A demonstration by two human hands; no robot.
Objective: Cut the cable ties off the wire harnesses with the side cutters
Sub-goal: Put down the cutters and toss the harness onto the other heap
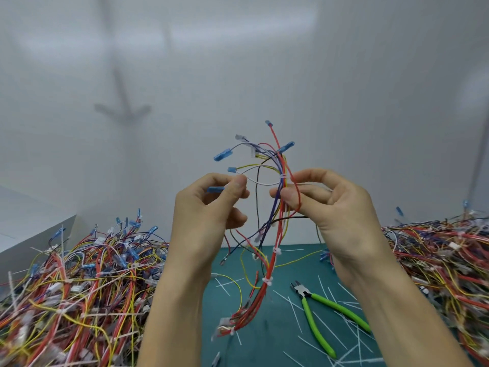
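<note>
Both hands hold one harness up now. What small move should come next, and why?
Probably the right hand should let go and pick up the side cutters lying on the mat: the harness has white cable ties on it, and the left hand holds it too.

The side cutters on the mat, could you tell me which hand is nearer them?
Right. The right hand is raised above the side cutters, holding the harness; the left hand is raised farther left.
</note>
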